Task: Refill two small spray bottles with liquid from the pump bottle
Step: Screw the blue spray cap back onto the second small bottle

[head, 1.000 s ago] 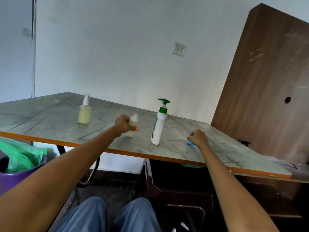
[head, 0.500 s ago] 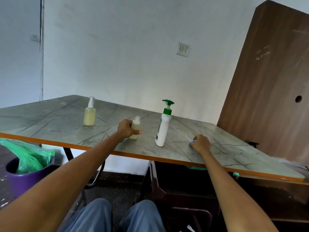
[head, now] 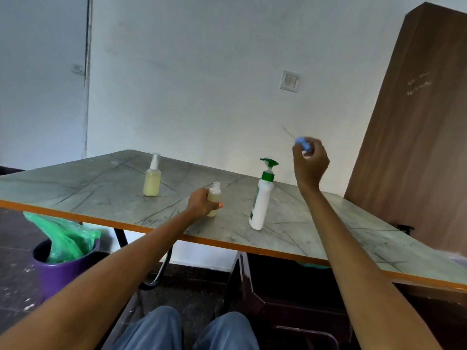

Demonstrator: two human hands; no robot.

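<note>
fingers of the left hand (head: 202, 203) wrap the open spray bottle (head: 213, 198) left of the pump bottle (head: 261, 200); the right hand (head: 310, 161) pinches the blue spray cap (head: 303, 143) above it. steady the bottle, feed the tube straight in.

Left of your table (head: 75, 188), below its edge, you see a purple bin (head: 60, 269) with a green bag (head: 63, 238). Behind the table a switch (head: 289, 81); right, a brown board (head: 419, 137).
</note>
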